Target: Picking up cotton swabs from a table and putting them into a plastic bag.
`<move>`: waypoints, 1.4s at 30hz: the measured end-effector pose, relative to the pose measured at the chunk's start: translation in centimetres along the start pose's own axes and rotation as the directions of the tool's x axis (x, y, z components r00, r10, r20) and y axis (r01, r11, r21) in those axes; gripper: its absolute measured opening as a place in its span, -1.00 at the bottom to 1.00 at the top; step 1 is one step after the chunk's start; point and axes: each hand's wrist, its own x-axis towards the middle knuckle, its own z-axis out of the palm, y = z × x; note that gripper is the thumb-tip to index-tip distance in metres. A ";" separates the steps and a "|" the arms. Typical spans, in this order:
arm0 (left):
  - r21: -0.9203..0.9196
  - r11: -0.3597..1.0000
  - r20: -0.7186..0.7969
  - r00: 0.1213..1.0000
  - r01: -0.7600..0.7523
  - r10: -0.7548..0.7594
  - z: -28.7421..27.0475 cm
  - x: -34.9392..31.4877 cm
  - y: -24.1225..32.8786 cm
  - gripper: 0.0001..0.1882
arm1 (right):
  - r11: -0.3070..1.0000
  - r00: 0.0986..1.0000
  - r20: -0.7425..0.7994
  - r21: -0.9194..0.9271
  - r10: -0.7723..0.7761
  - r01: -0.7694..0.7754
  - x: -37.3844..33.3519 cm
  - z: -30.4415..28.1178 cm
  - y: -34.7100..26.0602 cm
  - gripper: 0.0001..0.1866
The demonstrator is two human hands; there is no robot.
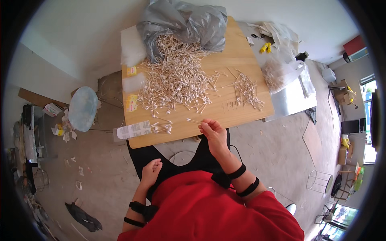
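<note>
Between the fingertips of my right hand (213,132) is a cotton swab (194,120), pinched over the table's near edge with its white tip pointing left. My left hand (151,170) is closed in a loose fist above my lap, with nothing showing in it. A small row of cotton swabs (161,128) lies at the near left, partly at the mouth of a clear plastic sleeve with a printed label (133,131). Farther in, a large loose heap of cotton swabs (177,76) spills from a grey plastic bag (183,24).
A smaller swab pile (247,90) lies on the right of the wooden table (225,108). Yellow-and-white packets (132,103) and clear sleeves (134,44) line the left edge. Beyond the right edge sits a filled clear bag (279,70). A round pale blue stool (83,109) stands left.
</note>
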 end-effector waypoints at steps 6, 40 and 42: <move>-0.120 0.993 -0.079 0.997 0.015 -0.025 -0.7 0.0 -1.8 -0.69 | 0.990 0.991 0.038 -0.056 -0.125 0.127 2.6 1.0 -0.3 -0.84; -0.430 0.879 -0.096 0.958 0.205 -0.270 -1.4 2.1 -1.0 -0.66 | 0.640 0.909 0.060 -0.691 -0.413 0.336 10.4 -5.7 3.7 -0.78; -0.427 0.876 -0.116 0.947 0.223 -0.298 -1.3 2.3 -1.1 -0.66 | 0.632 0.889 0.005 -0.702 -0.458 0.330 11.4 -5.6 3.8 -0.69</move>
